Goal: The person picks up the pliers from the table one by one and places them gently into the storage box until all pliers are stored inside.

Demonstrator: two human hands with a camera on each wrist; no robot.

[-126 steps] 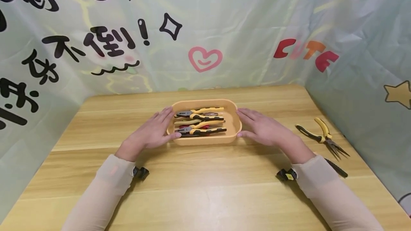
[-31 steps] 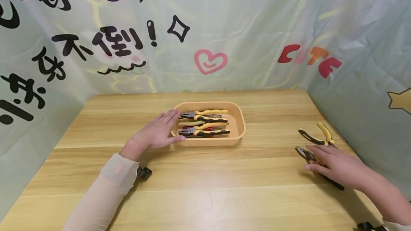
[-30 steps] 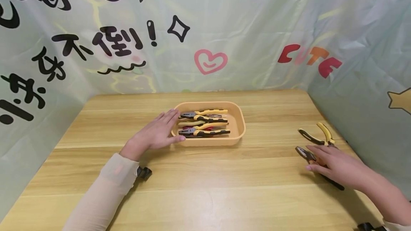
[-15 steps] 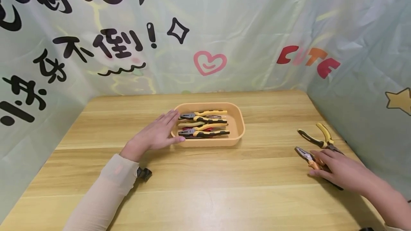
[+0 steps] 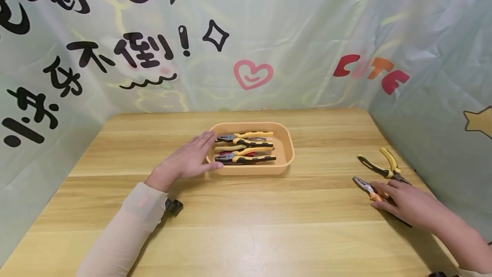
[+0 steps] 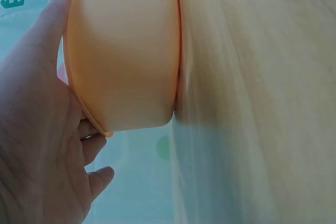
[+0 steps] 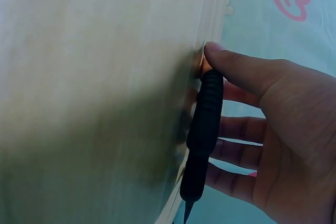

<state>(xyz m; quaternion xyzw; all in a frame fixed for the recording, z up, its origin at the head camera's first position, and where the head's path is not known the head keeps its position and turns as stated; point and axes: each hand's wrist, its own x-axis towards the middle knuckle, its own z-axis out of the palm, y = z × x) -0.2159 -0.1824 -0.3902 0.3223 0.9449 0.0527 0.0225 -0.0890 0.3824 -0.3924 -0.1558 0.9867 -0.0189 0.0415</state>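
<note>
My left hand (image 5: pixel 188 157) rests with straight fingers against the left end of the orange plastic tray (image 5: pixel 287 146), its thumb at the front rim. Inside the tray lie several pliers (image 5: pixel 250 158), most with yellow and black handles. At the right, my right hand (image 5: pixel 413 204) pinches a pair of combination pliers (image 5: pixel 362 183) by the orange part below the head, which points toward the far left. In the right wrist view, the thumb meets the black handle's (image 7: pixel 205 124) upper end, and the fingers lie behind it. The second handle is hidden.
Long-nose pliers (image 5: pixel 391 159) with yellow and black handles lie spread just beyond my right hand, their tips partly covered. Printed cloth (image 5: pixel 300 54) hangs behind the wooden table (image 5: pixel 246 208) and along both sides.
My right hand has left the tray's right end and moved right to the combination pliers. Over the last second it draws back slightly, fingers closing on them. My left hand stays at the tray.
</note>
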